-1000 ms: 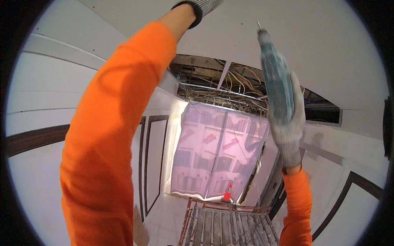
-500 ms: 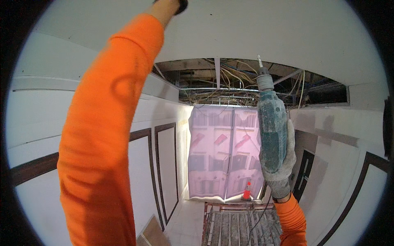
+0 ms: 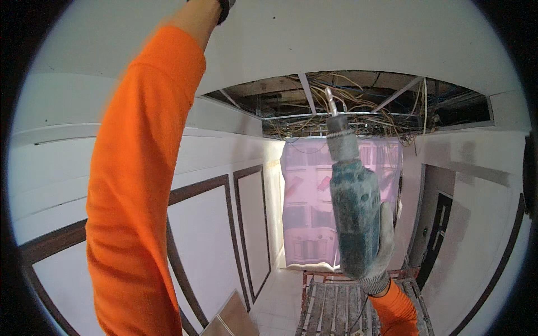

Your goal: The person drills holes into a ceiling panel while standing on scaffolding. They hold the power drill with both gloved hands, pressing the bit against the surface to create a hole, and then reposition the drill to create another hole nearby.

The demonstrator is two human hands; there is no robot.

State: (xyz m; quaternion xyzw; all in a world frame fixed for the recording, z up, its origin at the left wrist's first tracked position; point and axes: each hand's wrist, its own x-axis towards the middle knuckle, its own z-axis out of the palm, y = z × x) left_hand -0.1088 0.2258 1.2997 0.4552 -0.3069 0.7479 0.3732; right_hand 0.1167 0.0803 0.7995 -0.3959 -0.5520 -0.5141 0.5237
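Note:
In my right hand (image 3: 382,252), which wears a pale knitted work glove, is a dusty teal power drill (image 3: 352,215). It points up, its grey chuck (image 3: 342,143) and metal bit (image 3: 330,102) standing in front of the ceiling opening as I see it. The bit's tip appears apart from the ceiling panel. My left arm (image 3: 140,179), in an orange sleeve, reaches up toward the ceiling (image 3: 336,39). A dark band (image 3: 225,10) shows at its wrist, while the left hand itself lies past the upper edge of the picture.
Loose cables (image 3: 358,84) and metal framing fill the ceiling opening. Pinkish sheeting (image 3: 314,224) hangs at the far end. Below is a slatted, dirty platform (image 3: 336,305) with a reddish frame. Dark-trimmed panels (image 3: 210,246) line the left wall; a dark door (image 3: 434,241) stands at right.
The drill and my right hand have moved left and down, and the drill leans more to the left. My left arm has shifted slightly left. The view has turned, and the orange cone no longer shows.

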